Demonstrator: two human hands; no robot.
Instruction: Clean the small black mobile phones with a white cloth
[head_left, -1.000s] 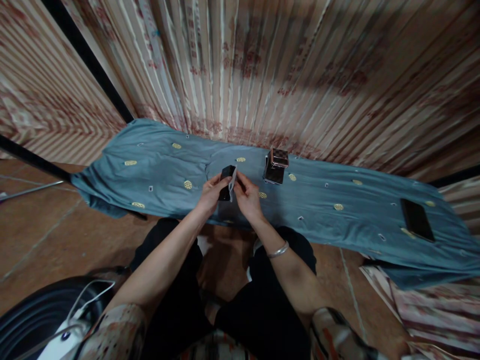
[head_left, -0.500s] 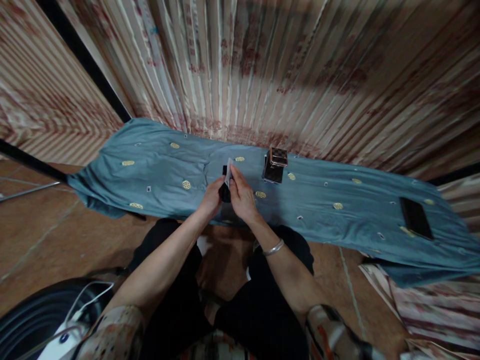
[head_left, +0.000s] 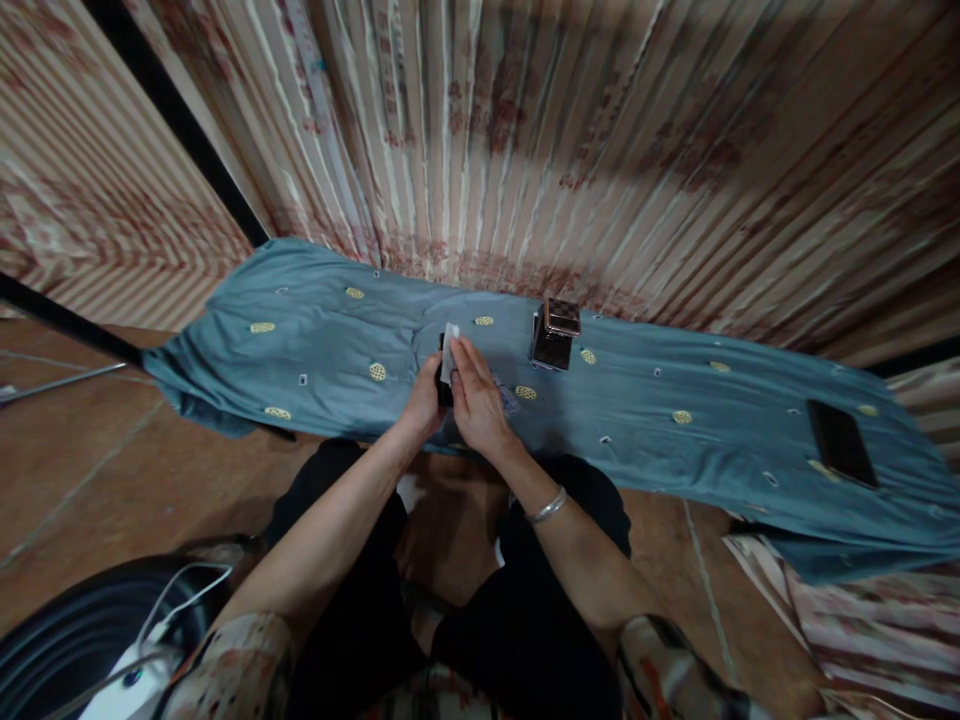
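My left hand (head_left: pixel 424 400) grips a small black box (head_left: pixel 442 372) over the near edge of a blue cloth (head_left: pixel 315 340). My right hand (head_left: pixel 474 398) pinches a white card (head_left: pixel 448 348) and lies over the box's top, hiding most of it. The two hands touch each other. On the cloth just to the right of my right hand lies a small card-like piece (head_left: pixel 507 398). A bracelet sits on my right wrist.
A shiny chequered square box (head_left: pixel 553 334) stands on the cloth to the right of my hands. A dark phone (head_left: pixel 841 442) lies at the cloth's far right. Striped curtains hang behind. A black round object with white cables (head_left: pixel 112 630) sits at the lower left on the floor.
My right hand has swung the white card from the box's right side up over its top and closed in against my left hand. The hands shifted slightly away from me.
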